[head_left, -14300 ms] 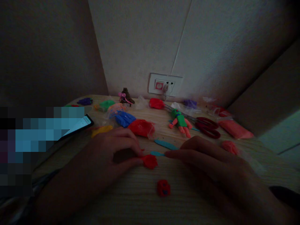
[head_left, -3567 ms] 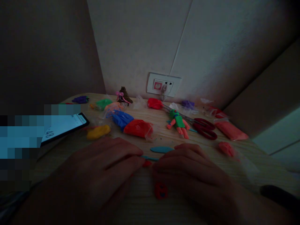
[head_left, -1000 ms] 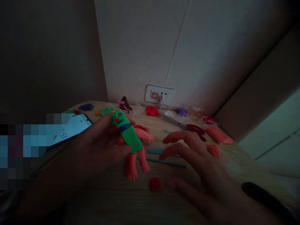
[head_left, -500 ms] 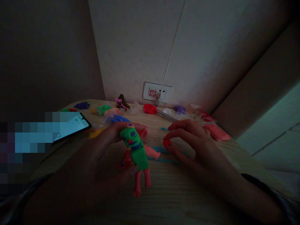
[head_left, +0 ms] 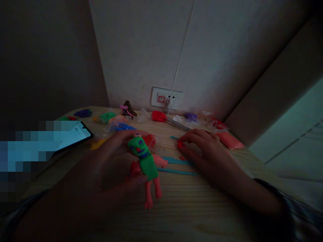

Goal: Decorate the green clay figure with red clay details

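Observation:
My left hand (head_left: 106, 161) is closed around a clay figure (head_left: 148, 167), thumb in front and fingers behind. The figure has a green head and body, purple eyes, a red nose and pink limbs; it tilts a little, legs hanging down. Over the table on the right, my right hand (head_left: 205, 148) pinches a small red clay piece (head_left: 180, 145) with a dark spot between thumb and fingers. Beneath that hand lie a blue modelling knife (head_left: 176, 161), a thin blue modelling tool (head_left: 176, 171) and a tiny red bit (head_left: 181, 158).
A lit phone (head_left: 75, 136) leans at the left. Toward the back are a brown clay model (head_left: 128, 109) with a pink bow, bagged blue clay (head_left: 122, 127), red-handled scissors (head_left: 159, 116) and purple clay (head_left: 191, 117). A pink clay packet (head_left: 230, 139) lies right. The wall holds a socket (head_left: 167, 99).
My right hand has lowered toward the table with the red clay piece, turning it. The tiny red bit now shows below it. My left hand still holds the figure; the view has shifted slightly.

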The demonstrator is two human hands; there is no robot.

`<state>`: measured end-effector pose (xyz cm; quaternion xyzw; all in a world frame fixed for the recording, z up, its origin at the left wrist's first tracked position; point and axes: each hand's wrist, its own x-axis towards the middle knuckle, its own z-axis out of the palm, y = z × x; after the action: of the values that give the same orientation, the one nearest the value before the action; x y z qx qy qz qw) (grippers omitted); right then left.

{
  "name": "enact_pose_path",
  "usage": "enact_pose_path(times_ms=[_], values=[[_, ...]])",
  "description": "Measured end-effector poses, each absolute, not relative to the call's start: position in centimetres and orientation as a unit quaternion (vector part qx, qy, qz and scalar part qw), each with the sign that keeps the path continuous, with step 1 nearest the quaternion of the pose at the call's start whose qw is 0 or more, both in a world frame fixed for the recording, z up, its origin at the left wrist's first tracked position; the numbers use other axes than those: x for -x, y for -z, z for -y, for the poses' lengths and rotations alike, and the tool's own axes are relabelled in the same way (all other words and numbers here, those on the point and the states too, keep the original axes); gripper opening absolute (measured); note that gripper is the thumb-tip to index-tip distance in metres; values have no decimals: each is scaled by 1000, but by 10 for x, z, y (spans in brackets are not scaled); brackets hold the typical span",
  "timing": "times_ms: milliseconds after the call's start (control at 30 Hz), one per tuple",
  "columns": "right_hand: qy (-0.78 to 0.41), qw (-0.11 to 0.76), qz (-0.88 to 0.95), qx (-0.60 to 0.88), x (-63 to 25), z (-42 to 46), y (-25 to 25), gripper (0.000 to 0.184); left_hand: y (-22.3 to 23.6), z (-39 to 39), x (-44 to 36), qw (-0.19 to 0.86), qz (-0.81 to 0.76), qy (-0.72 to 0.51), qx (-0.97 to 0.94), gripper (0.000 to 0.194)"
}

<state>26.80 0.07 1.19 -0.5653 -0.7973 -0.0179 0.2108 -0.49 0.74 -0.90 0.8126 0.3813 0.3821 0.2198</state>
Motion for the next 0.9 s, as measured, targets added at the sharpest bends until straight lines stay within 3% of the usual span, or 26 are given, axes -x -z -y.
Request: enact_pose_path(times_ms=[167, 567, 733, 900], values=[[43, 173, 804, 567, -270, -3, -11, 15, 7, -6, 3, 211, -385, -395, -807, 61], [43, 172, 802, 570, -271, -3, -11, 8, 5, -2, 1, 223, -381, -386, -810, 60], [37, 191, 796, 573, -278, -2, -16, 19, -3, 6, -8, 260, -433, -388, -771, 53], [13, 181, 806, 564, -282, -4, -19, 18, 4, 0, -2, 228, -390, -402, -796, 56]])
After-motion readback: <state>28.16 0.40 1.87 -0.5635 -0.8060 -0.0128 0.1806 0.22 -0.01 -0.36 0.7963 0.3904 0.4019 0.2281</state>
